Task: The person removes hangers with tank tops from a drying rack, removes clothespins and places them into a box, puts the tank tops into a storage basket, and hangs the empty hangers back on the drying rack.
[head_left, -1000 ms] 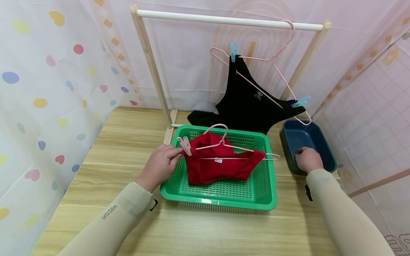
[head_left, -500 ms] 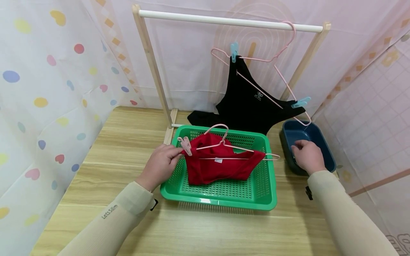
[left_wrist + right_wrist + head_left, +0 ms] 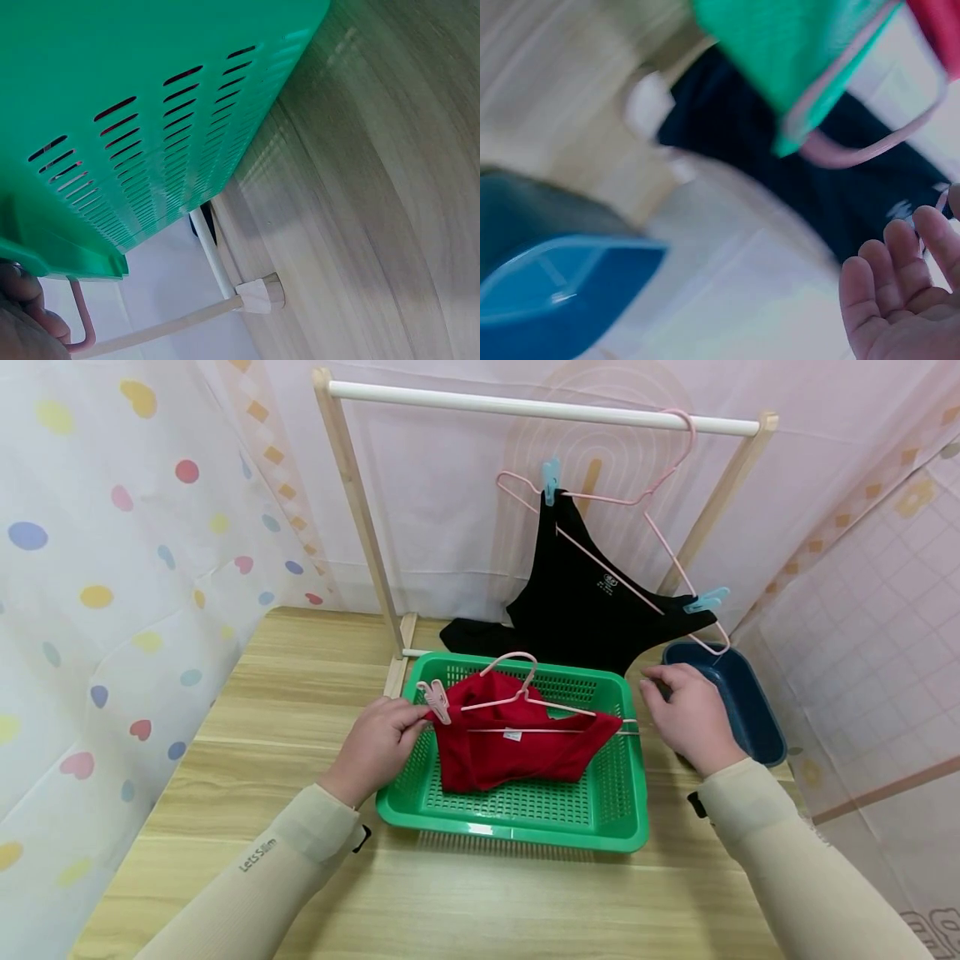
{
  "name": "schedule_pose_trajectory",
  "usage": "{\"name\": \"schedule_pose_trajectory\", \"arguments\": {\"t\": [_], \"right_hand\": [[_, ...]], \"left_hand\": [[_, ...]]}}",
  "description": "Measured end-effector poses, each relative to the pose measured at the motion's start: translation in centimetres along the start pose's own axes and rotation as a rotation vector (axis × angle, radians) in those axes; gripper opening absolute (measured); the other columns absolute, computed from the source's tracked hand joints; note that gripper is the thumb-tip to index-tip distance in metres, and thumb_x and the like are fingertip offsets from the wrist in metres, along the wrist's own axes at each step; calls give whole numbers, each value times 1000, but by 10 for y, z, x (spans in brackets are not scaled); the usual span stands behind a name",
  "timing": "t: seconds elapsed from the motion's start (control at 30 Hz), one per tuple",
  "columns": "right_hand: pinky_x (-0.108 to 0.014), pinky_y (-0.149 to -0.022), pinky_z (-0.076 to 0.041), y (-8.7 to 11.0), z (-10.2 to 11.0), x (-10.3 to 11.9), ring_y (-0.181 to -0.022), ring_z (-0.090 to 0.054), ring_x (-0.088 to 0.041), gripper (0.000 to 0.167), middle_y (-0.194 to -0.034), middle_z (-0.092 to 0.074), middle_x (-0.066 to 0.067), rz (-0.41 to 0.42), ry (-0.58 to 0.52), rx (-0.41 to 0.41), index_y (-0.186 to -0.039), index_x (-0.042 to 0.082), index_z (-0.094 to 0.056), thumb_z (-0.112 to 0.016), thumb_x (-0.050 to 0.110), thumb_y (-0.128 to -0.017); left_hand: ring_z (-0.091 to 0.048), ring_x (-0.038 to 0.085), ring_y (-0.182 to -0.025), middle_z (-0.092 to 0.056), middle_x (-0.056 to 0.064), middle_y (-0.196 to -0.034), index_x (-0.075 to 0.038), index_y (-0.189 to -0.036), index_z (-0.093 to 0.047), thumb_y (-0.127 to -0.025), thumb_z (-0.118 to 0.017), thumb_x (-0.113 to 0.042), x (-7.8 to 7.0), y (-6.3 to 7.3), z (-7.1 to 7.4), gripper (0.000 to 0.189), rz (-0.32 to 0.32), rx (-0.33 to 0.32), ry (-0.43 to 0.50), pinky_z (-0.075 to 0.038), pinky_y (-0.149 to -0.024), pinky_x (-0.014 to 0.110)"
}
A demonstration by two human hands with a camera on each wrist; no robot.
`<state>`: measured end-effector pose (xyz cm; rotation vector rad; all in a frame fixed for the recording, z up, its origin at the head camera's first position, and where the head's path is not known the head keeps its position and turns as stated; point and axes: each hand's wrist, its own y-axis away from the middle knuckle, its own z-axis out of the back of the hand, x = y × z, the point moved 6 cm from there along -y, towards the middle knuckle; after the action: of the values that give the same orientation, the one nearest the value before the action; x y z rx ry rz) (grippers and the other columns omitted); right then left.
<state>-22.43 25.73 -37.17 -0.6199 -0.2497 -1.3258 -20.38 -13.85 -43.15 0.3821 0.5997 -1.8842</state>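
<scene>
In the head view my left hand (image 3: 377, 739) pinches the left shoulder strap of a red tank top (image 3: 517, 760), beside a pink clothespin (image 3: 434, 701). The top lies over a pink hanger (image 3: 525, 697) inside a green basket (image 3: 510, 835). One rounded hanger end (image 3: 84, 322) shows by my left fingers in the left wrist view. My right hand (image 3: 693, 714) is in the air between the basket's right rim and a blue bin (image 3: 757, 710). Its thumb and forefinger tips are close together in the head view; whether something is between them is hidden.
Behind the basket stands a rack with a white bar (image 3: 525, 408). From it hangs a pink hanger (image 3: 645, 497) with a black tank top (image 3: 585, 602), held by blue clothespins (image 3: 551, 481). The wooden table (image 3: 300, 693) meets curtain walls at the back and sides.
My right hand has risen out of the blue bin and moved left toward the basket's right rim. My left hand stays at the red tank top's strap.
</scene>
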Motion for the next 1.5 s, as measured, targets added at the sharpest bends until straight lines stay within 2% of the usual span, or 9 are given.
{"name": "schedule_pose_trajectory", "arguments": {"t": [0.03,0.13,0.2,0.27,0.37,0.73,1.03,1.37,1.5], "right_hand": [[-48,-79,-53,1,0,9,-82,-65,-30,27,-118,-71,-21,31,-7,-16,-123,-2,-74,-62,16,-105],[-44,-72,-51,5,-3,35,-77,-64,-27,24,-117,-73,-19,118,-31,-50,-120,-1,-75,-65,13,-104],[-47,-75,-54,7,-5,52,-84,-68,-29,23,-119,-74,-18,171,-45,-54,-119,-1,-75,-67,12,-102],[-52,-82,-56,10,-9,68,-103,-68,-34,21,-117,-74,-17,216,-54,-43,-117,0,-76,-69,12,-101],[-52,-90,-57,15,-15,91,-110,-67,-33,20,-117,-75,-14,262,-51,0,-115,3,-77,-71,14,-100],[-43,-98,-57,28,-46,159,-108,-69,-25,26,-113,-77,-7,448,-46,185,-118,7,-77,-77,21,-96],[-40,-107,-53,22,-79,198,-121,-63,-22,44,-130,-71,-3,477,17,331,-136,13,-70,-77,32,-97],[-42,-120,-43,4,-112,224,-141,-51,-26,72,-152,-55,-10,518,130,348,-158,9,-45,-74,37,-99],[-44,-124,-38,-5,-121,226,-146,-48,-26,81,-147,-58,-11,477,114,380,-162,2,-31,-72,34,-101]], "left_hand": [[-60,24,-94,-78,7,-106,-7,-123,-78,-102,-69,-15,0,0,0,24,1,-1,0,-51,-82,40],[-60,24,-95,-78,7,-107,-7,-123,-78,-102,-69,-15,0,1,1,24,5,0,1,-52,-83,41],[-61,25,-96,-78,7,-108,-7,-124,-77,-102,-70,-15,0,1,1,24,8,0,4,-52,-83,41],[-61,24,-96,-78,7,-108,-7,-124,-77,-102,-69,-15,0,1,1,25,11,2,5,-52,-83,41],[-60,24,-95,-78,7,-107,-7,-123,-78,-102,-69,-16,0,1,1,24,12,4,10,-52,-83,40],[-62,25,-96,-78,7,-106,-7,-121,-78,-102,-70,-17,-2,-1,2,23,3,5,22,-52,-85,41],[-62,25,-96,-79,7,-108,-7,-120,-79,-103,-68,-17,-1,0,1,22,-1,-1,10,-53,-85,42],[-66,27,-96,-80,8,-104,-7,-116,-80,-102,-70,-13,-4,-1,2,19,-59,-48,9,-54,-87,44],[-68,28,-96,-80,8,-105,-6,-114,-80,-102,-67,-9,-4,-2,1,18,-70,-65,24,-53,-88,45]]}}
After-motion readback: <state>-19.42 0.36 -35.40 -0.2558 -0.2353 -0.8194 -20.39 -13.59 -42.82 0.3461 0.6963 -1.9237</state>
